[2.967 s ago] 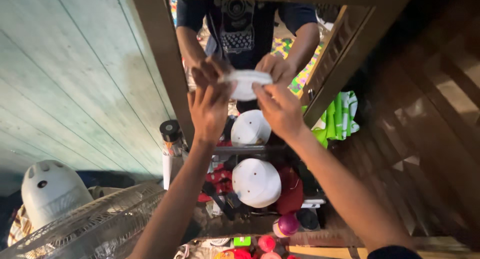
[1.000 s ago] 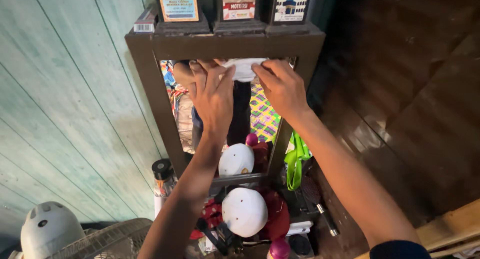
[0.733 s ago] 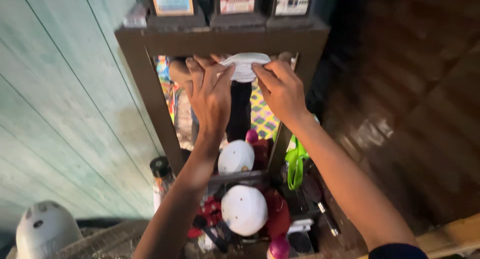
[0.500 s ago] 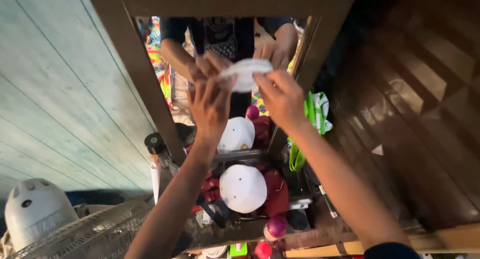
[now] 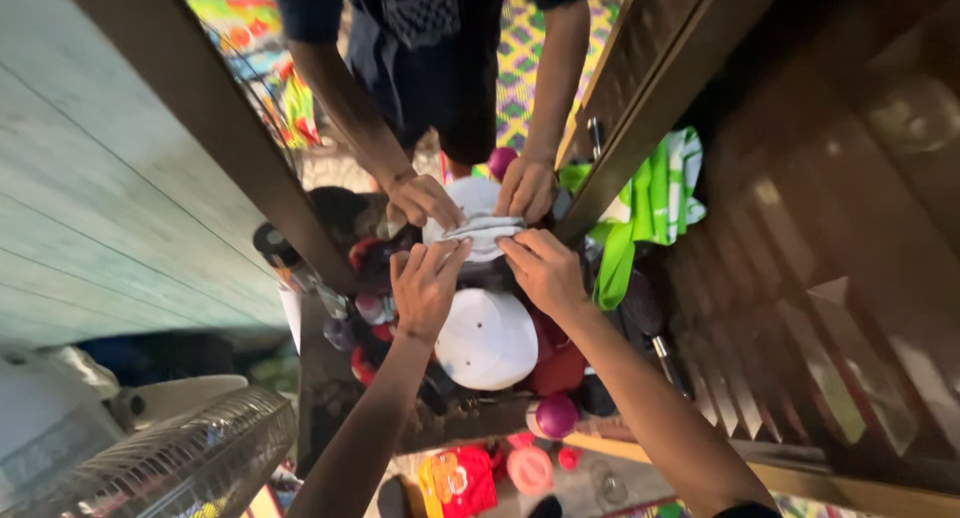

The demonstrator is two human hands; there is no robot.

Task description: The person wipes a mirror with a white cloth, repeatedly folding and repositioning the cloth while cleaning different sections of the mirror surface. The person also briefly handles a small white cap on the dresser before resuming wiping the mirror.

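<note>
**2 hands fold a white cloth against a mirror**

Near the centre of the frame I see both hands meeting on a small white cloth [image 5: 482,236], pressed flat at the foot of a wood-framed mirror [image 5: 215,128]. The left hand [image 5: 425,288] has its fingers spread and laid on the cloth's lower left edge, open rather than clenched. The right hand [image 5: 545,270] is curled over the lower right edge, fingertips pinching or pressing the fabric; I cannot tell which. The cloth shows creases and stacked layers, so I judge the folding well along, with the last tucks and the setting-down not yet done.

In the upper part of the frame the mirror returns the same person: a dark shirt [image 5: 420,38] and 2 reflected hands on the far side of the cloth.

Just below the hands lies a white cap [image 5: 487,340], touching a dark red item [image 5: 556,363] at its right. A green and white bag [image 5: 650,203] hangs at centre right beside the frame. A pink ball [image 5: 556,416] and red and pink bits sit lower centre. A dark-capped bottle [image 5: 285,263] stands at centre left, and a fan grille [image 5: 170,463] fills the lower left. The clutter crowds the space under the cloth, leaving little bare shelf to lay it on.
</note>
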